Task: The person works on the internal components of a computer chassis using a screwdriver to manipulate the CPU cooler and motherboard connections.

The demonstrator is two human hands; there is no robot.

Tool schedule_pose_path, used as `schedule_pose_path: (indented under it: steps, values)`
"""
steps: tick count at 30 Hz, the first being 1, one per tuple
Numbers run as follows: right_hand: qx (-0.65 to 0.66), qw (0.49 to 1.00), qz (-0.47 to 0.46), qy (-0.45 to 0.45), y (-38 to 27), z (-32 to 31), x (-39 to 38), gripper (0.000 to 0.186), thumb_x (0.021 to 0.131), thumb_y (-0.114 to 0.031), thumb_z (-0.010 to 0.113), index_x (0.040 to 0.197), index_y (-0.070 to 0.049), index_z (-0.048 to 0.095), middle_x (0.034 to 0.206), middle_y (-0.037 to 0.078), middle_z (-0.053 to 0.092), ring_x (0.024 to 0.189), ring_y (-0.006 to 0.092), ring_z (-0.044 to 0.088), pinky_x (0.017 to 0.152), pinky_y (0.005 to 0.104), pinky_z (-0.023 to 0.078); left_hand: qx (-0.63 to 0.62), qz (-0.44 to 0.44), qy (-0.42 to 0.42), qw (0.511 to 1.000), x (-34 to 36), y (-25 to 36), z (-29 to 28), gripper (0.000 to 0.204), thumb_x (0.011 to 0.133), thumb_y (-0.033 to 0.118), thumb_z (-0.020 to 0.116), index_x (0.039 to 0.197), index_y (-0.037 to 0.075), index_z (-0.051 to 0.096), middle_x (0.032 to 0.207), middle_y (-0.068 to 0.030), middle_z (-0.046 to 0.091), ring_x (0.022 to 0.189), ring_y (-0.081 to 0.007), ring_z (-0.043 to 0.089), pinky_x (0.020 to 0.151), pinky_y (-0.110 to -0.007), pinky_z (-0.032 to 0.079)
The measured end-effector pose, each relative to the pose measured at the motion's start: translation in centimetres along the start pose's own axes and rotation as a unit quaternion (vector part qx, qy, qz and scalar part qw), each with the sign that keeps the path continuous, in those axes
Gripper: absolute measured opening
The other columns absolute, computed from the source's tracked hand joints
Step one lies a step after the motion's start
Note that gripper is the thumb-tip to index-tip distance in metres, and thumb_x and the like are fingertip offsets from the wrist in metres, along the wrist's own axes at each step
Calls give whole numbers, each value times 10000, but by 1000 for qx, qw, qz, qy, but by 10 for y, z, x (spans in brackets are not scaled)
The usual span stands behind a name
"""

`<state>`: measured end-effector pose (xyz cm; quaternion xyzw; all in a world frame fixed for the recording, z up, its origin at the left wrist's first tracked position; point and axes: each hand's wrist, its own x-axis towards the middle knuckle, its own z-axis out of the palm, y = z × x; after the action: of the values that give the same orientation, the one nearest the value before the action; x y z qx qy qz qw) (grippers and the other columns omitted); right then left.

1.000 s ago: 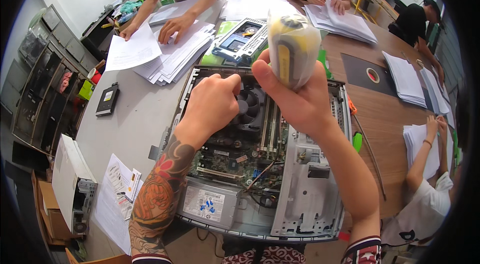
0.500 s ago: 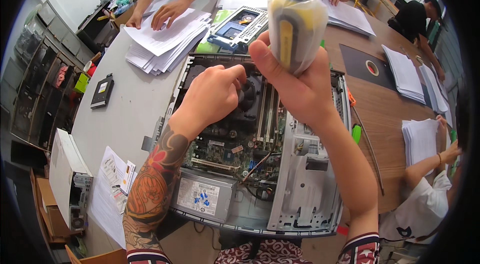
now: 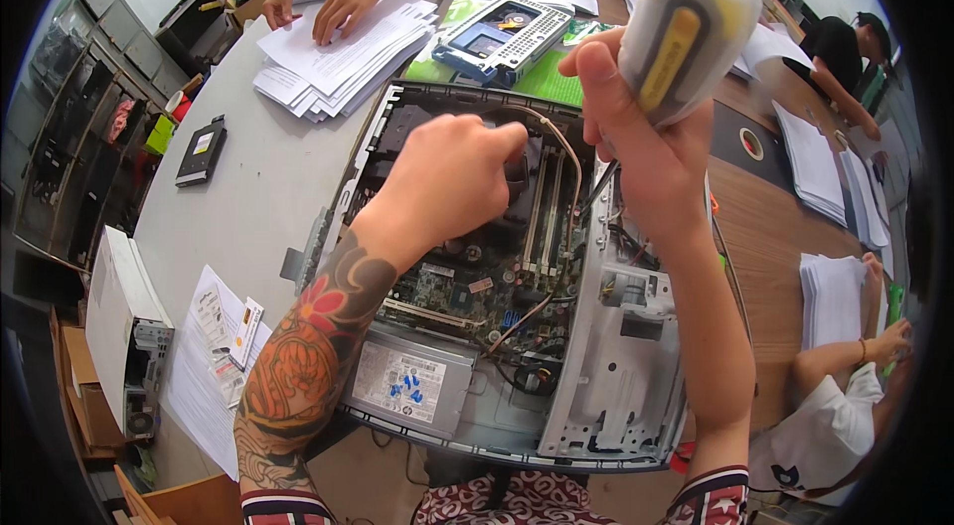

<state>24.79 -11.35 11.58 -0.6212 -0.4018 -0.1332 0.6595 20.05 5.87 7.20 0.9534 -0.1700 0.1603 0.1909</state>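
My right hand (image 3: 651,143) is wrapped round a yellow and dark-grey tool handle (image 3: 686,38) in clear plastic, raised over the right side of an opened desktop computer. A thin dark length (image 3: 601,184) shows below this hand; whether it belongs to the tool I cannot tell. My tattooed left arm reaches over the computer case (image 3: 616,416). The left hand (image 3: 452,167) is closed above the dark cooling fan (image 3: 517,172), knuckles up; what its fingers hold is hidden. A brown cable (image 3: 574,162) arcs beside it. Lower in the case are the green circuit board (image 3: 477,282) and the power supply (image 3: 412,381).
A removed metal drive bay (image 3: 507,38) lies on a green mat behind the case. A black drive (image 3: 202,152) rests on the table's left. Paper stacks (image 3: 343,53) lie at the back under another person's hands. A white computer tower (image 3: 124,336) stands lower left; a tape roll (image 3: 750,143), right.
My right hand has moved right with the wrapped tool. The left hand has shifted slightly right, still over the fan. The brown cable's arc now shows beside it.
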Motion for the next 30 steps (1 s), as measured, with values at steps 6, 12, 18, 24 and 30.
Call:
schedule_pose_path:
  steps: [6,12,18,24,30]
  values:
    - [7,1000,-7,5,0,-1,0,341,949,-349,644,910,-10,656,559,-19,511,478,29,427,450,189,294,51,-84,58,993,3,-7,-4,177,784,-1,500,869,50,646,701,-177,622,695,-370,618,641,-468,477]
    - [2,1000,3,4,0,1,-1,305,944,-313,658,922,-9,662,632,-20,557,523,27,480,461,179,327,-11,-112,0,994,3,-2,-4,220,764,-27,455,877,11,640,758,-188,659,740,-384,639,691,-462,490]
    - [-18,1000,1,-11,3,0,-2,273,947,-283,659,922,-12,666,661,-22,569,538,27,496,467,177,343,-88,-45,3,995,3,-11,-2,203,760,-19,451,848,-11,634,749,-196,650,741,-380,636,702,-448,490]
    - [2,1000,11,-3,1,1,-3,310,945,-326,657,922,-17,669,632,-26,558,521,24,483,455,179,319,-53,-36,22,998,3,-7,-2,202,759,-16,454,824,15,643,714,-176,616,713,-356,604,678,-439,476]
    - [-12,1000,-1,5,-1,1,-1,330,954,-341,639,909,-15,661,571,-29,507,490,22,435,449,186,290,-45,-40,10,998,1,-10,-1,184,752,-16,458,791,24,633,703,-165,601,698,-357,588,667,-455,466]
